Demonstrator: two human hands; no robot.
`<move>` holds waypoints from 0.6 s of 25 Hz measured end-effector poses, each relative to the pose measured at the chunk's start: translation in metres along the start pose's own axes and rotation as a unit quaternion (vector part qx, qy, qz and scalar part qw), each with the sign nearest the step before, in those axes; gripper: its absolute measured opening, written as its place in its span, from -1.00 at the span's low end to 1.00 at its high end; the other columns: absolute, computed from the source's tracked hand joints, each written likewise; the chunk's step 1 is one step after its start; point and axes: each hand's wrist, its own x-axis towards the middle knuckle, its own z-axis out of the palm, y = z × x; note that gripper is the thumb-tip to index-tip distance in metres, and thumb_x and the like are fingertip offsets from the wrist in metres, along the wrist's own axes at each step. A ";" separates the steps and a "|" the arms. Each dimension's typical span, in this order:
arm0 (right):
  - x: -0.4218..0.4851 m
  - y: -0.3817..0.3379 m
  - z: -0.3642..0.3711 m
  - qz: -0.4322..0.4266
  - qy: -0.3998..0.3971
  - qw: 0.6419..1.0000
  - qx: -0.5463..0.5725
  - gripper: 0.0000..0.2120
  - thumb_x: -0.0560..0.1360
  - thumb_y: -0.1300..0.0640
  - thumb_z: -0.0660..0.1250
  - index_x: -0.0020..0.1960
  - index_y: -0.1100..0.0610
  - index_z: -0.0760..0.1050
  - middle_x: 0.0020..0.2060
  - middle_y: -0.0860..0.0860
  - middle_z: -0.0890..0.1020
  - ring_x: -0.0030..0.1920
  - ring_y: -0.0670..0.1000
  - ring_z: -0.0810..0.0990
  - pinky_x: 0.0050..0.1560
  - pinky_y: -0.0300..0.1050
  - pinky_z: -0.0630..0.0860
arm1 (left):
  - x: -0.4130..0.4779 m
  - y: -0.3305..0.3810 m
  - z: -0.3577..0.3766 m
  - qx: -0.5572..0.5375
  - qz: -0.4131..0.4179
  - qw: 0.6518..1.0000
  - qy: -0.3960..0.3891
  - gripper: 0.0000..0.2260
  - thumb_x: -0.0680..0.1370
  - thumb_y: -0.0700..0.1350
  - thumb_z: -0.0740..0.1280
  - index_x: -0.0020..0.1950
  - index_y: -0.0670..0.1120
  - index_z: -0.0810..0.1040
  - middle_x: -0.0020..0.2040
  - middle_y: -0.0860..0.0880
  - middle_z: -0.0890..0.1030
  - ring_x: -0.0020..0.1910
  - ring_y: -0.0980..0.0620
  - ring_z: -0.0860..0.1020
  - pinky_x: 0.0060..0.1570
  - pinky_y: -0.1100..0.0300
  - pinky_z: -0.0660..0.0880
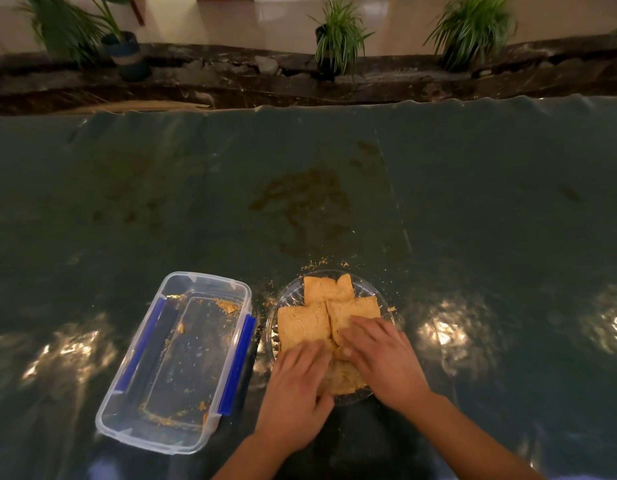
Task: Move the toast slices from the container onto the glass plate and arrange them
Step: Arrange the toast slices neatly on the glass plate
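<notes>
Several golden toast slices (305,325) lie on a round glass plate (373,289) near the table's front edge. Two lie side by side in the middle, one farther back (326,289), and one nearest me (341,379) shows between my hands. My left hand (296,393) rests palm down on the plate's near left, fingers on the toast. My right hand (380,355) lies flat over the right slice, fingers spread. Left of the plate stands the clear plastic container (127,410) with blue side clips, holding only crumbs.
A dark green glossy sheet covers the table (473,202), with stains at its middle and crumbs (321,265) scattered around the plate. Beyond the far edge runs a dark stone ledge with potted plants (338,36).
</notes>
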 end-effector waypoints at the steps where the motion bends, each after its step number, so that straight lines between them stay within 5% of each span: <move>1: -0.001 -0.001 0.002 0.006 -0.012 1.000 -0.015 -0.62 0.57 -0.21 0.09 0.35 -0.19 0.40 0.40 -0.16 0.41 0.37 -0.01 0.32 0.27 0.03 0.38 | -0.001 0.002 0.002 0.012 0.002 1.000 -0.008 -0.47 0.55 0.17 0.05 0.52 0.11 0.16 0.54 0.14 0.17 0.52 0.13 0.00 0.51 -0.01 -0.07; 4: -0.002 -0.003 0.003 0.001 -0.013 0.999 -0.045 -0.61 0.58 -0.21 0.07 0.37 -0.20 0.38 0.42 -0.15 0.38 0.38 0.01 0.30 0.26 0.05 0.37 | -0.001 0.003 0.003 0.016 0.000 1.000 -0.005 -0.46 0.55 0.19 0.02 0.54 0.11 0.12 0.55 0.15 0.14 0.52 0.13 -0.01 0.51 0.02 -0.12; 6: -0.004 -0.004 -0.001 -0.004 -0.004 1.000 -0.029 -0.64 0.58 -0.16 0.13 0.35 -0.17 0.42 0.40 -0.12 0.41 0.37 0.02 0.33 0.27 0.05 0.38 | -0.006 0.002 0.001 -0.016 -0.009 1.000 0.012 -0.48 0.54 0.17 0.07 0.50 0.11 0.21 0.51 0.14 0.23 0.50 0.12 0.09 0.50 0.01 0.03; 8: -0.013 -0.006 -0.005 0.000 0.048 0.998 0.030 -0.73 0.55 -0.03 0.26 0.22 -0.06 0.55 0.21 -0.08 0.56 0.20 0.01 0.47 0.15 0.02 0.49 | -0.015 0.000 0.000 -0.064 -0.035 0.996 0.053 -0.59 0.52 0.12 0.18 0.37 0.12 0.40 0.35 0.13 0.41 0.35 0.16 0.29 0.38 0.07 0.28; 11: -0.037 -0.003 -0.001 0.046 0.119 0.988 0.092 -0.89 0.45 0.17 0.44 -0.03 0.02 0.64 -0.16 -0.12 0.63 -0.13 -0.07 0.52 -0.19 -0.14 0.54 | -0.029 -0.001 0.002 -0.111 -0.106 0.984 0.086 -0.74 0.49 0.00 0.32 0.18 0.13 0.53 0.14 0.18 0.49 0.15 0.25 0.37 0.23 0.17 0.40; 15: -0.055 -0.007 0.014 0.108 0.078 0.987 0.087 -0.92 0.45 0.12 0.43 -0.05 0.03 0.63 -0.18 -0.10 0.66 -0.13 0.00 0.55 -0.19 -0.16 0.50 | -0.035 0.004 0.009 -0.116 -0.122 0.984 0.063 -0.70 0.46 -0.10 0.34 0.18 0.08 0.55 0.10 0.15 0.56 0.16 0.20 0.38 0.25 0.18 0.35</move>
